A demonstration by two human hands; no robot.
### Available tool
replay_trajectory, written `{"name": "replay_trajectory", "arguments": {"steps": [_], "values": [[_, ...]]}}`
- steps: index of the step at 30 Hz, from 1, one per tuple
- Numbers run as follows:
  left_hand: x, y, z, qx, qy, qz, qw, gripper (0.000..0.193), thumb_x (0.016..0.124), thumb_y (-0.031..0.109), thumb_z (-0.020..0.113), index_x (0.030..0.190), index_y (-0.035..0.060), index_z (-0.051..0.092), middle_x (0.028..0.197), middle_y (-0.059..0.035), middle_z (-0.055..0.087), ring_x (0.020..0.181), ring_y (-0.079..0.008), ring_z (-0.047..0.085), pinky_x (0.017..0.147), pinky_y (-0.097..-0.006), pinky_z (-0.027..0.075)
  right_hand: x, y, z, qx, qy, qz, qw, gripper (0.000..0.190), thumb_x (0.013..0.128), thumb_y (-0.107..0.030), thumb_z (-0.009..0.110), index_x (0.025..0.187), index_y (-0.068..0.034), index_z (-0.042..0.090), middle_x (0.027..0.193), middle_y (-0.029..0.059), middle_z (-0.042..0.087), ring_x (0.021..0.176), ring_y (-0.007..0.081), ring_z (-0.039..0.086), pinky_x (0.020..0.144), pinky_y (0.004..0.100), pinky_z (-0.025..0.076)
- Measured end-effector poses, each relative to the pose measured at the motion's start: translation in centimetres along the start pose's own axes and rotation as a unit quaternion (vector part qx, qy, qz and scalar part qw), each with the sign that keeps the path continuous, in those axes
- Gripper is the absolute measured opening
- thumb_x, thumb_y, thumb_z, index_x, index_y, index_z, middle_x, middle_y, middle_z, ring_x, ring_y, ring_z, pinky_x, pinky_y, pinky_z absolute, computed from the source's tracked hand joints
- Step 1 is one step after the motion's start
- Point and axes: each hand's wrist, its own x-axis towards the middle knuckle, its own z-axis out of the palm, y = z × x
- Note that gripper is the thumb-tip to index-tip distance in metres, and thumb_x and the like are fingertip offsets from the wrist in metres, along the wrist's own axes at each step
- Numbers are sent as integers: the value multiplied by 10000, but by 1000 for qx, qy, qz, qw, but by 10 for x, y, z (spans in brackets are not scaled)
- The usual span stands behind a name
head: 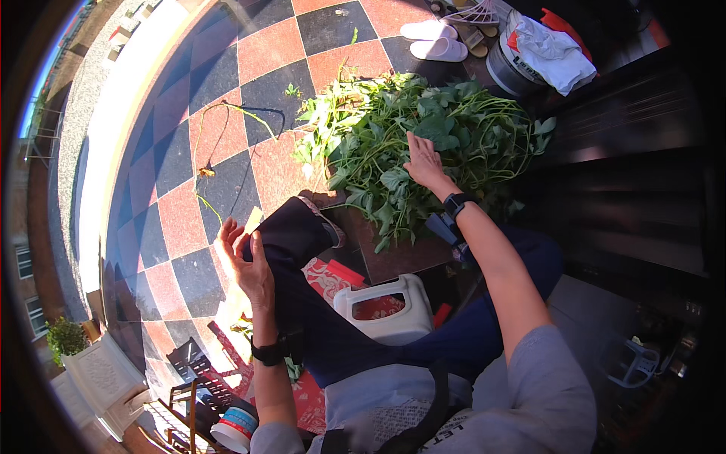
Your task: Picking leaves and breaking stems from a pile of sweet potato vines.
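Observation:
A big heap of leafy green vines [385, 136] with long stems lies on the checkered tile floor before me. My right hand [424, 162] reaches over the heap, fingers extended against its leaves; whether it grips a stem cannot be told. Off to the left, my left hand [247, 261] is raised palm up with the fingers apart and curled. A single long vine stem [197, 142] with a withered brown leaf arcs near that hand, its lower end by the fingertips. Whether the fingers touch it is unclear.
White slippers [437, 42] and a bucket [505, 68] with a white bag stand beyond the heap. A white plastic stool [380, 318] is between my legs. At lower left are a paper-like tub [235, 428] and a black crate [195, 363]. Loose leaf bits [292, 90] dot the tiles.

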Motion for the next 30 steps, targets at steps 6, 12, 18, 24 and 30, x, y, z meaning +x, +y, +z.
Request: {"name": "replay_trajectory", "arguments": {"steps": [6,12,18,24,30], "values": [[6,10,8,33,-26,-18,999,404,796,57,557,1172,59,409,1093,-119,474,944,-174,490,792,-305,418,-5,20,23,16,-15,112,993,238,784,-188,551,991,-73,572,764,127,601,777,254,590,675,363,438],[3,11,10,72,-54,-3,996,399,791,88,576,1157,44,421,1058,-127,499,869,-173,524,752,-294,435,-47,10,-35,350,58,156,922,173,799,-155,528,872,-17,602,599,90,566,582,185,560,537,313,431],[-3,22,18,78,-87,-2,993,355,790,98,575,1118,31,459,968,-114,549,784,-165,549,716,-281,442,-118,-54,-158,549,213,43,807,142,837,-91,505,873,18,589,572,-45,449,501,23,370,473,177,312],[-19,44,33,-126,-161,-72,976,206,822,130,549,974,-5,580,816,-62,591,682,-92,529,622,-207,423,-190,-74,-132,475,191,39,858,134,812,-62,530,907,16,585,601,8,529,544,47,496,477,203,386],[-81,92,77,-199,-508,-234,805,377,877,323,467,1008,-19,555,780,-48,605,608,-55,520,557,-181,417,-241,-95,-101,310,218,-78,922,166,750,-54,588,910,-11,597,653,85,566,551,183,558,497,272,436]]}}
